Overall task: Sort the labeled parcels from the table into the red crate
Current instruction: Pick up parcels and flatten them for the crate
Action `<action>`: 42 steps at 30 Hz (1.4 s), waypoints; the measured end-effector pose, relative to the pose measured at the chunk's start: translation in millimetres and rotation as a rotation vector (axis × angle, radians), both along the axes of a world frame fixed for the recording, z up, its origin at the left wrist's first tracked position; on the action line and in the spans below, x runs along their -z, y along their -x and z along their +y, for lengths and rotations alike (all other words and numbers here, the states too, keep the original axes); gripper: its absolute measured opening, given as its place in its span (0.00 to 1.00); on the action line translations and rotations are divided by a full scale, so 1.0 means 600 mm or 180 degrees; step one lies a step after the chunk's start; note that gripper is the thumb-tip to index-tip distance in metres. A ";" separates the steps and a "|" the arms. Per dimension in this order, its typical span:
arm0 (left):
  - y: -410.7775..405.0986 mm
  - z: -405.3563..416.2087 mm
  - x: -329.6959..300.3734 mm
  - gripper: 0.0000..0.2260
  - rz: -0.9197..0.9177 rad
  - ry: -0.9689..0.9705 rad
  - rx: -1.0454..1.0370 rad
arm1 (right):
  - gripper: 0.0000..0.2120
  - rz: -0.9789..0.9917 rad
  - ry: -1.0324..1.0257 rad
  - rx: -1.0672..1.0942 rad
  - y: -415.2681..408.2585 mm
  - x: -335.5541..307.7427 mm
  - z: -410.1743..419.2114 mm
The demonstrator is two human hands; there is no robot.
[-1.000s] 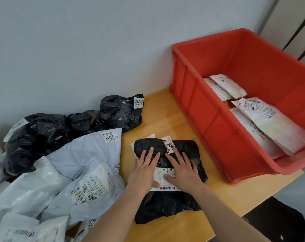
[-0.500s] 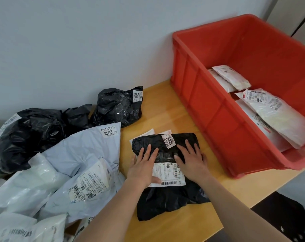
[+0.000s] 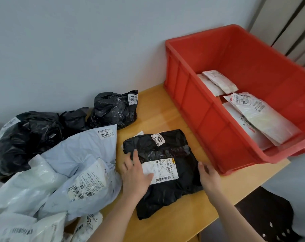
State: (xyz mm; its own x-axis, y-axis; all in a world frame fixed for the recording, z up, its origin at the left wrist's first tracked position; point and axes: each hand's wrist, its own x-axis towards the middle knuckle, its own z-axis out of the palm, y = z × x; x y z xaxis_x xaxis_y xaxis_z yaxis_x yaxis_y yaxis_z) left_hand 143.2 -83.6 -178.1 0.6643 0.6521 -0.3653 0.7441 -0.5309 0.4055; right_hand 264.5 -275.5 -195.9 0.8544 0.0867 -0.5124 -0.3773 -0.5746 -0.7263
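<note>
A flat black parcel [image 3: 165, 151] with a white shipping label and a "2003" sticker lies on the wooden table [image 3: 157, 109], just left of the red crate [image 3: 200, 110]. My left hand [image 3: 136, 175] rests on the parcel's left side, fingers straight and thumb lying on the label. My right hand [image 3: 208, 175] touches the parcel's right edge, between the parcel and the crate wall. Several white labeled parcels [image 3: 263, 119] lie inside the crate.
A heap of parcels fills the table's left side: a pale blue one [image 3: 82, 147] marked "2013", a crumpled black one [image 3: 113, 110] marked "2023", a large black bag [image 3: 29, 137] and white mailers [image 3: 26, 189]. The grey wall stands close behind.
Both hands have slid apart from the middle of the black parcel to its left and right edges, uncovering the shipping label. The camera view has shifted a little.
</note>
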 end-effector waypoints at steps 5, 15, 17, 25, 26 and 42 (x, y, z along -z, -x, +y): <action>0.007 -0.012 -0.012 0.40 -0.0082 0.0715 -0.1153 | 0.16 -0.0104 0.0014 -0.0119 0.008 0.017 -0.008; 0.032 -0.011 -0.006 0.09 -0.0458 0.1985 -0.2024 | 0.05 -0.1048 0.0303 -0.0280 0.024 -0.003 -0.002; 0.030 -0.010 -0.011 0.11 -0.0594 0.2036 -0.2030 | 0.05 -0.1149 0.0348 -0.0418 0.021 -0.007 -0.001; 0.027 0.004 -0.009 0.15 -0.0792 0.1791 -0.1954 | 0.20 -0.1239 0.1161 -0.0650 0.003 -0.006 -0.002; 0.027 0.003 -0.011 0.16 -0.0770 0.1854 -0.2013 | 0.22 -0.1236 0.1246 -0.0592 0.004 -0.002 -0.005; 0.046 -0.038 -0.019 0.28 -0.0185 0.1830 -0.1941 | 0.26 -0.0454 0.0827 -0.0332 0.048 0.015 -0.020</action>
State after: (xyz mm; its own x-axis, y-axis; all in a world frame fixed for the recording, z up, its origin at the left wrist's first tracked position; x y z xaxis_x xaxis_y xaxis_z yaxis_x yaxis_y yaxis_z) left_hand 115.6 -106.5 -166.5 0.2838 0.6258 -0.7265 0.8032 0.2587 0.5366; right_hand 235.7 -287.5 -205.0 0.9126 0.0595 -0.4046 -0.2115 -0.7781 -0.5915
